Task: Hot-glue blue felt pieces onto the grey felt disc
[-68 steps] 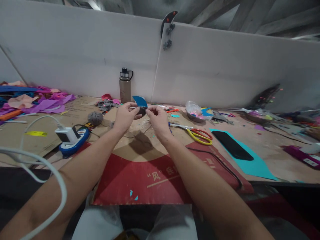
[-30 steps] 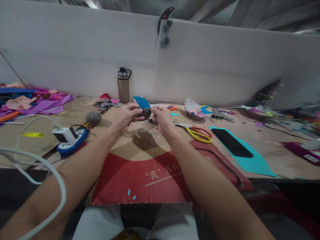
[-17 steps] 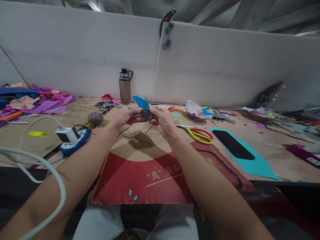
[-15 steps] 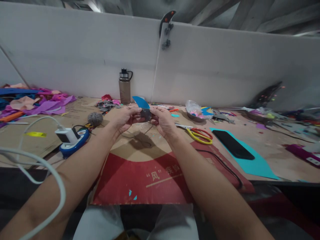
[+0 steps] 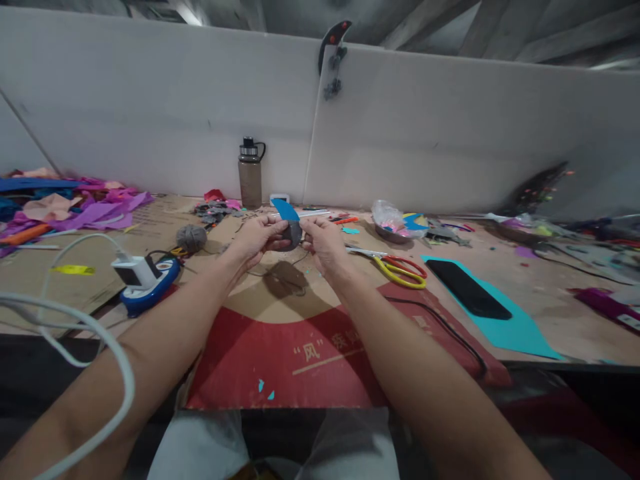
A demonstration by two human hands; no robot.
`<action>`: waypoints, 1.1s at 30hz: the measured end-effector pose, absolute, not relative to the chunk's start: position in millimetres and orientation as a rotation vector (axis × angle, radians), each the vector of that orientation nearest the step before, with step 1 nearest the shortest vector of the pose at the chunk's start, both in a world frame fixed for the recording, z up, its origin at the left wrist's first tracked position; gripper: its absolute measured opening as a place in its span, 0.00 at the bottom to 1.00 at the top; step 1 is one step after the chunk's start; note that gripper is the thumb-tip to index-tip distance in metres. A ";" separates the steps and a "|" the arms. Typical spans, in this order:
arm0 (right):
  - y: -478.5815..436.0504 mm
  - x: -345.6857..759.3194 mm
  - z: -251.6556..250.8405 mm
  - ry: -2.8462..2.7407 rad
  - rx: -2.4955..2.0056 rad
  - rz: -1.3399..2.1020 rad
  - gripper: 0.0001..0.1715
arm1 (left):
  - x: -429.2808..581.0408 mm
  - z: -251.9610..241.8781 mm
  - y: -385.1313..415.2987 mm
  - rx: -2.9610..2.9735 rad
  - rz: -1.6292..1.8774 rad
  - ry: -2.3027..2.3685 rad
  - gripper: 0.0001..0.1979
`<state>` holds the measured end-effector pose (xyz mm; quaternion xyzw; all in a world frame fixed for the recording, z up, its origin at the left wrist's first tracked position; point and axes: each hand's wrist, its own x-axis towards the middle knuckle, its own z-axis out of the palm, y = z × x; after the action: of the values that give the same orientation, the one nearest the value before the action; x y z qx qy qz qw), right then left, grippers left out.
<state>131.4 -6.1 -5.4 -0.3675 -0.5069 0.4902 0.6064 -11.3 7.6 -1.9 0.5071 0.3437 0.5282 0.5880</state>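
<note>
Both my hands meet above the middle of the cardboard-covered table. My left hand (image 5: 257, 237) and my right hand (image 5: 323, 243) pinch a small craft piece between them: a curved blue felt shape (image 5: 285, 209) standing up from a dark grey round part (image 5: 293, 233). The fingers of each hand are closed on it from either side. A thin dark thread hangs from the piece toward the table.
Yellow-handled scissors (image 5: 397, 267) lie right of my hands. A black phone (image 5: 467, 288) rests on a teal sheet (image 5: 520, 329). A grey yarn ball (image 5: 191, 236), a water bottle (image 5: 249, 175), a charger on a blue power strip (image 5: 143, 280) and purple scraps (image 5: 90, 210) are at the left.
My hands came closer together, so both now pinch the blue and grey piece. It has tilted a little and sits slightly lower than half a second ago.
</note>
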 end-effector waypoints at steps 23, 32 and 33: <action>-0.6 131.0 -12.9 -1.316 -0.862 0.869 0.12 | 0.2 4.6 -10.5 1.701 1.256 0.873 0.16; -3.2 128.9 -13.1 -1.395 -0.881 0.733 0.11 | 5.6 -0.8 -6.2 1.487 1.399 0.826 0.08; -4.2 128.4 -12.4 -1.397 -0.884 0.728 0.11 | 5.8 -1.4 -5.6 1.484 1.412 0.834 0.08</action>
<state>128.4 -4.2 -12.4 -0.3845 -0.6073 0.3163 0.6191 5.8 -5.6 -1.4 0.5997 0.3371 0.5708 0.4483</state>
